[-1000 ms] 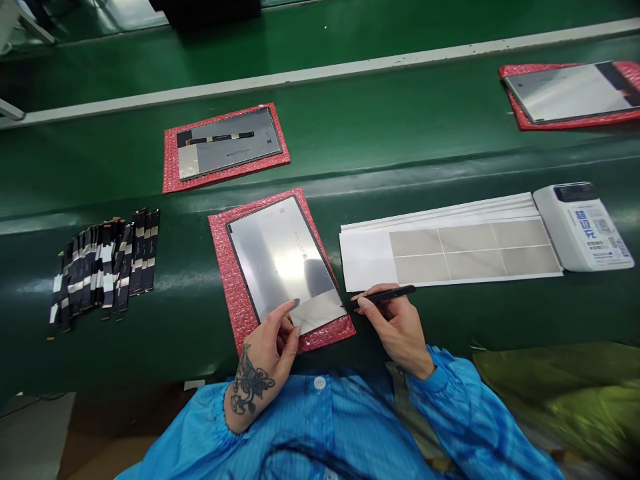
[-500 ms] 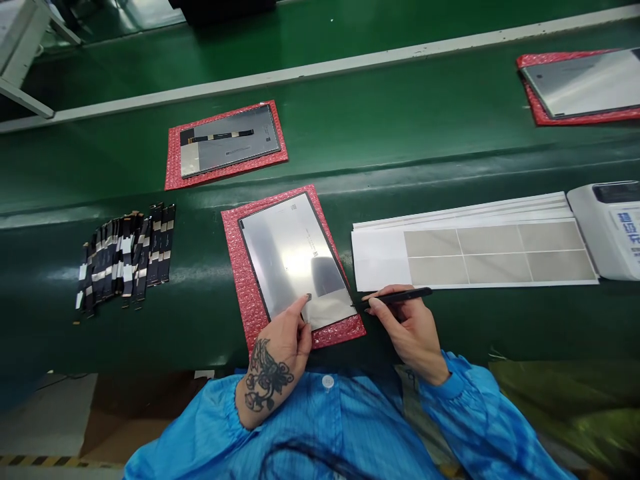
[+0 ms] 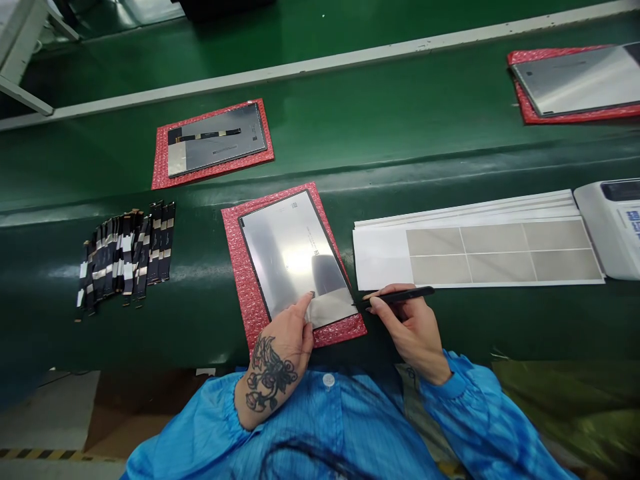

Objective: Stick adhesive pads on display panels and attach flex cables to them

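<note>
A silver-backed display panel [image 3: 280, 247] lies face down on a sheet of red bubble wrap [image 3: 234, 267] in front of me. My left hand [image 3: 285, 340] rests at its lower left, index finger stretched out and touching the panel's back, holding nothing. Black tweezers [image 3: 405, 294] are pinched in my right hand [image 3: 413, 327]. Their tip sits at the panel's lower right corner; whether it grips anything there is too small to tell. To the left lies a bunch of black flex cables [image 3: 120, 257] with silver patches.
White sheets with grey adhesive rectangles [image 3: 495, 253] lie at the right, beside a white device [image 3: 613, 227]. On the green belt beyond, one panel [image 3: 220, 143] on red wrap carries a flex cable. Another panel [image 3: 585, 77] is at the far right. A pale rail [image 3: 320, 65] crosses behind.
The two panels on the far green belt have shifted left. My hands, the tweezers and the panel before me have barely moved.
</note>
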`<state>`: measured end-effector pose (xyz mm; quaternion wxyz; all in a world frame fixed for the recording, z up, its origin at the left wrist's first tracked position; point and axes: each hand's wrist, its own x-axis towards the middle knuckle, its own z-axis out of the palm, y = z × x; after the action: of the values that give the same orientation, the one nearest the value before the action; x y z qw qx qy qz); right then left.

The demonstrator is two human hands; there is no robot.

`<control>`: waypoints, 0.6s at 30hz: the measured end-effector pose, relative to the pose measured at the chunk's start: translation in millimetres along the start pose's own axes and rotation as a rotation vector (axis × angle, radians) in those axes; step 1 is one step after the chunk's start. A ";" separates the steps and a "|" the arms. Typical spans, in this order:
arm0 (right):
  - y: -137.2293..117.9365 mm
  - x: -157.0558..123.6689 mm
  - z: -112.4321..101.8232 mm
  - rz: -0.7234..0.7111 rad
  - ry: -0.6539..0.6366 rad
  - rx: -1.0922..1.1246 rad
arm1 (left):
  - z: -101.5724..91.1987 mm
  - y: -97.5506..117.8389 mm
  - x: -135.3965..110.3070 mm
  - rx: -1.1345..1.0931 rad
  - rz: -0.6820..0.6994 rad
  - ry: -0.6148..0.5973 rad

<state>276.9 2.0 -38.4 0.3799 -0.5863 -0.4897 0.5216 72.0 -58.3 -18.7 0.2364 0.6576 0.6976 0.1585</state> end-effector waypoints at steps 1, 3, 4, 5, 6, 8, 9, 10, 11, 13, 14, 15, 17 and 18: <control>-0.1 0.0 0.0 0.001 -0.002 0.001 | -0.1 0.1 0.0 -0.004 0.003 -0.001; -0.4 0.3 0.2 0.011 0.000 0.003 | -0.5 0.2 0.2 -0.007 0.005 -0.002; -0.6 0.5 0.3 0.018 0.002 0.005 | -0.8 0.1 0.4 -0.006 0.006 -0.002; -0.7 0.7 0.4 0.022 0.005 0.007 | -0.9 0.0 0.6 -0.006 0.013 -0.003; -0.6 0.8 0.5 0.023 0.006 0.006 | -0.9 -0.2 0.7 -0.002 0.022 -0.005; 0.1 0.7 0.4 0.016 0.004 -0.004 | -0.5 -1.0 0.7 0.009 0.039 -0.016; 0.6 0.6 0.3 0.008 0.002 -0.009 | -0.1 -1.4 0.6 0.018 0.046 -0.020; 1.3 0.5 0.2 -0.001 0.000 -0.013 | 0.3 -1.9 0.4 0.029 0.050 -0.022; 1.9 0.5 0.2 -0.006 -0.001 -0.013 | 0.5 -2.5 0.2 0.042 0.050 -0.021; 2.7 0.5 0.2 -0.010 -0.004 -0.009 | -0.4 -4.1 -0.1 0.062 0.050 -0.022; 2.8 0.5 0.2 -0.010 -0.006 -0.007 | -1.8 -5.3 -0.1 0.068 0.044 -0.032; 2.7 0.6 0.3 -0.011 -0.006 -0.006 | -4.0 -6.9 -0.1 0.071 0.034 -0.051; 1.7 0.9 0.3 -0.009 -0.006 -0.010 | -10.3 -11.6 -0.2 0.070 0.007 -0.094; 1.0 1.0 0.3 -0.009 -0.007 -0.015 | -14.1 -14.7 -0.6 0.067 -0.001 -0.109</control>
<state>276.8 2.6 -39.7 0.3762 -0.5849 -0.4976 0.5184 52.1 -58.8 -14.6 0.2519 0.6724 0.6889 0.0987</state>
